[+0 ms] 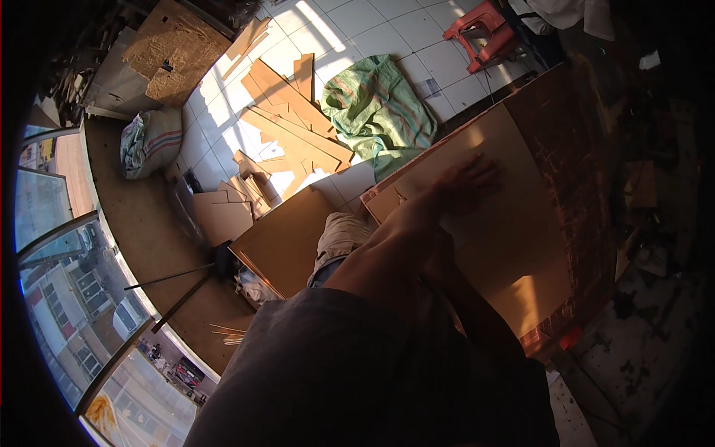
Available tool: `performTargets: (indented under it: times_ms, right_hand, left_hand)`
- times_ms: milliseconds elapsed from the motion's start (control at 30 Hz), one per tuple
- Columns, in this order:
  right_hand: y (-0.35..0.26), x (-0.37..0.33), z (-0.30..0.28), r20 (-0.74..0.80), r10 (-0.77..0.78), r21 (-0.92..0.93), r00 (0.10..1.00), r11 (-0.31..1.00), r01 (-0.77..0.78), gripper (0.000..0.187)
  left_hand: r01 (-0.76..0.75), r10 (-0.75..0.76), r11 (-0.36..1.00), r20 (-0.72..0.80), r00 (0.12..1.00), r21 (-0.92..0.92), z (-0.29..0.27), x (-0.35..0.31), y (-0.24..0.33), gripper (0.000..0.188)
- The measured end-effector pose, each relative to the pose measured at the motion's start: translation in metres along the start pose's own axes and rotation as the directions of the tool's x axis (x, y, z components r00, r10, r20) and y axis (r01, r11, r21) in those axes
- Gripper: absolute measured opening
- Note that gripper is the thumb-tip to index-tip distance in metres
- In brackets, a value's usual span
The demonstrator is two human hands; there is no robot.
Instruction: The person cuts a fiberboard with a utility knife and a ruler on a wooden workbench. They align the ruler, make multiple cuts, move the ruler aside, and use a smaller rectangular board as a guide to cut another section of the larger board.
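A large light-brown board point(506, 246) lies on a worn, reddish-brown worktable point(570, 201). My left arm stretches across it, and my left hand point(474, 176) rests flat on the board's far part with the fingers extended and apart. Nearer to me, my right hand point(439, 252) is at the board's near-left side, in shadow and partly behind my left forearm. Its fingers are hidden, so what it touches or holds does not show. A patch of sunlight falls on the board's near corner.
Left of the table stand upright brown panels point(279, 242). Cut board strips point(298, 134) and a green woven sack point(380, 104) lie on the white tiled floor point(365, 26). Farther off are a red plastic stool point(484, 37) and a stuffed sack point(151, 141). Windows point(82, 290) line the left.
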State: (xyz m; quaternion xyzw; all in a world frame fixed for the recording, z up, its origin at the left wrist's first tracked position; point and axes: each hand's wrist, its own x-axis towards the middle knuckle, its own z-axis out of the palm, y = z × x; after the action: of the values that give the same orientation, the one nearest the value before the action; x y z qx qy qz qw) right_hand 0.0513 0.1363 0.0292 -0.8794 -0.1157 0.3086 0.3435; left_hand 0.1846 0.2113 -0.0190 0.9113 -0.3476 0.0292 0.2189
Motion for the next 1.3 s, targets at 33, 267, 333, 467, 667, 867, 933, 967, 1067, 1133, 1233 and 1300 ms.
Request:
performTargets:
  times_ms: [33, 267, 333, 467, 667, 867, 933, 967, 1067, 1133, 1233, 1300]
  right_hand:
    - [-0.004, 0.004, -0.001, 0.041, 0.034, 0.025, 0.999, 0.999, -0.035, 0.043]
    - [-0.065, 0.006, -0.032, 0.023, -0.046, 0.06, 0.999, 0.997, 0.045, 0.046]
    - [-0.063, 0.007, -0.026, 0.045, 0.166, 0.089, 0.985, 0.981, -0.169, 0.044]
    - [-0.067, 0.005, -0.016, 0.089, 0.467, 0.12, 0.88, 0.872, -0.475, 0.042]
    - [-0.007, 0.01, -0.008, 0.226, 0.054, 0.027, 0.973, 0.998, -0.062, 0.067]
    - [-0.007, 0.009, 0.002, 0.065, -0.061, 0.095, 0.996, 0.994, 0.054, 0.051]
    - [-0.007, 0.011, 0.003, 0.043, -0.078, 0.128, 0.996, 0.989, 0.072, 0.046]
    - [-0.007, 0.011, 0.004, 0.026, -0.093, 0.132, 0.995, 0.987, 0.089, 0.044]
    - [-0.014, 0.009, 0.0, -0.073, -0.215, 0.063, 0.974, 0.974, 0.22, 0.041]
    - [-0.008, 0.009, 0.004, -0.087, -0.195, 0.093, 0.977, 0.975, 0.203, 0.04]
    - [-0.009, 0.006, 0.006, -0.102, -0.135, 0.085, 0.986, 0.986, 0.144, 0.036]
    - [-0.018, 0.006, -0.003, -0.05, -0.129, -0.027, 0.99, 0.991, 0.128, 0.035]
  left_hand:
    - [0.014, -0.014, 1.0, 0.02, 1.0, -0.005, -0.001, 0.0, 0.0, 0.067]
    - [0.002, -0.004, 0.998, 0.029, 1.0, 0.063, -0.004, -0.002, -0.001, 0.068]
    - [-0.008, 0.007, 1.0, 0.063, 0.998, 0.018, -0.005, -0.001, -0.002, 0.069]
    - [0.012, -0.011, 1.0, 0.073, 0.997, -0.014, -0.005, -0.002, -0.001, 0.069]
    - [0.009, -0.008, 1.0, 0.057, 0.998, -0.006, -0.004, -0.001, -0.001, 0.064]
    - [0.016, -0.015, 1.0, 0.055, 0.998, -0.023, -0.004, -0.002, -0.001, 0.063]
    - [0.009, -0.009, 1.0, 0.029, 1.0, -0.006, -0.005, -0.003, -0.001, 0.063]
    - [0.007, -0.007, 1.0, 0.031, 0.999, -0.007, -0.007, -0.003, 0.0, 0.063]
    - [0.019, -0.021, 0.999, 0.054, 0.998, 0.026, -0.01, -0.003, 0.001, 0.065]
    - [0.017, -0.017, 0.999, 0.0, 1.0, 0.045, -0.01, -0.003, 0.0, 0.068]
    - [0.021, -0.023, 0.999, 0.041, 0.999, 0.042, -0.012, -0.003, 0.001, 0.068]
    - [0.019, -0.021, 0.999, 0.031, 0.999, 0.046, -0.012, -0.005, 0.0, 0.067]
